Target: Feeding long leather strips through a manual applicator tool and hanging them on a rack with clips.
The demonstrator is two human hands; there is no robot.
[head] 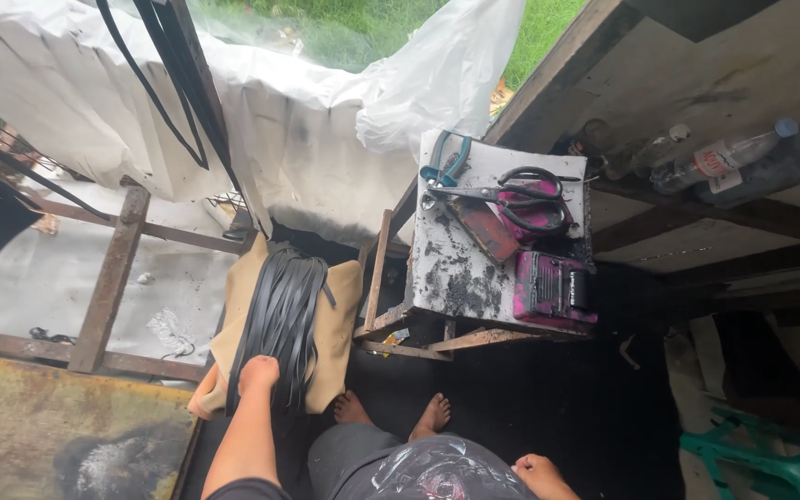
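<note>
Pressing our left hand, curled shut, onto the bundle of thin black rubber strips near-left on tan cloth; right hand rests loosely closed, empty; next likely needs gripping the strips.

the left hand presses its fingers into the black strips, so its fingertips are hidden. the strips' near ends vanish under that hand. the right hand is partly cut by the bottom edge; its grip cannot be told. the chair runs off the corner.
</note>
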